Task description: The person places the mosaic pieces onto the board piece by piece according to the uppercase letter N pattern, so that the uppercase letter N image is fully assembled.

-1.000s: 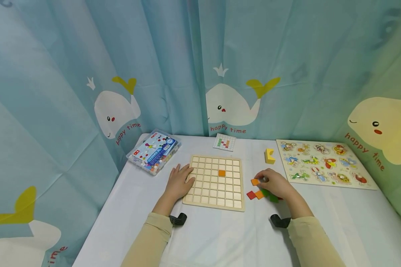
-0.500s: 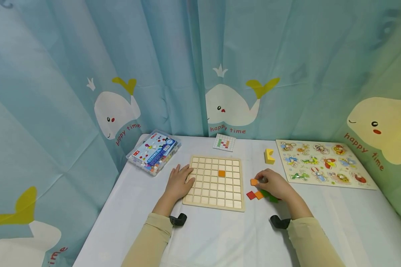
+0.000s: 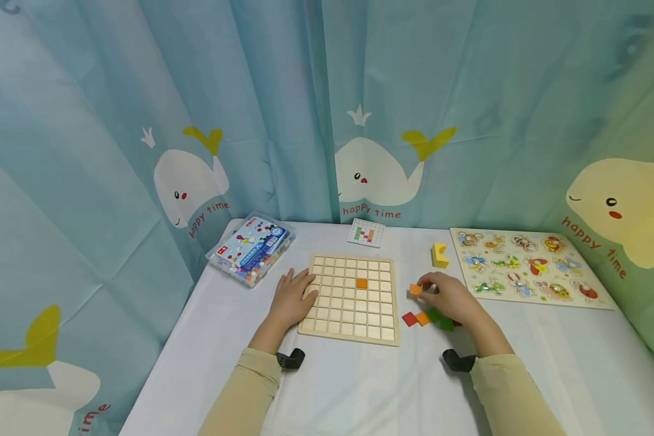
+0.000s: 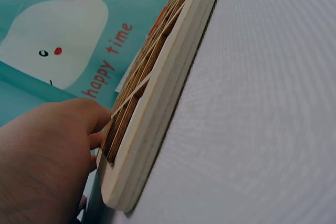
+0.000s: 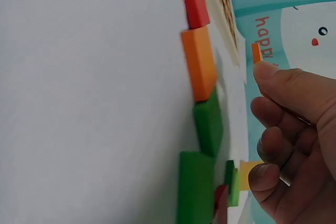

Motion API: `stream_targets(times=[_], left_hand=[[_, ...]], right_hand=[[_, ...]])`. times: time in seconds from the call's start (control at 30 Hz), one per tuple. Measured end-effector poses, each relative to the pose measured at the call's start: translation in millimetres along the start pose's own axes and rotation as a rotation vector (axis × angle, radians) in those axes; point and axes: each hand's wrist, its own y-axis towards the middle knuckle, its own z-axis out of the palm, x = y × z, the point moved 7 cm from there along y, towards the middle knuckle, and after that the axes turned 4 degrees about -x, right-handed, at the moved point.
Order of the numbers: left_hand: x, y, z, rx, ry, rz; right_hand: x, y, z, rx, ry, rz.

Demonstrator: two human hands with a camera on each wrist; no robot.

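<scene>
A wooden grid board (image 3: 349, 333) lies on the table with one orange square tile (image 3: 362, 283) in a cell right of its middle. My left hand (image 3: 291, 298) rests on the board's left edge, fingers extended; the left wrist view shows its fingertips at the board's rim (image 4: 157, 114). My right hand (image 3: 450, 297) pinches another orange tile (image 3: 416, 290) between thumb and fingers, right of the board. Below that hand lie a red tile (image 3: 409, 319), an orange tile (image 5: 199, 64) and green tiles (image 5: 195, 187), with a darker red one partly hidden.
A patterned grid card (image 3: 366, 232) lies behind the board. At the back left stands a clear plastic box (image 3: 251, 248) of colourful pieces. A yellow block (image 3: 439, 255) and an insect puzzle board (image 3: 528, 266) are on the right. A curtain (image 3: 283, 109) hangs behind the table.
My right hand has risen slightly away from the loose tiles with the orange tile pinched, uncovering more of the green and red ones. The left hand stays put on the board.
</scene>
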Motion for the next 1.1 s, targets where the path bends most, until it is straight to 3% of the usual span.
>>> stream_targets(times=[0.4, 1.1], left_hand=[[2.9, 0.4, 2.1, -0.002, -0.001, -0.001], [4.3, 1.2, 3.6, -0.006, -0.022, -0.010]], right_hand=[[35, 3.1, 5, 0.015, 0.049, -0.040], [85, 15.9, 32, 0.021, 0.100, -0.137]])
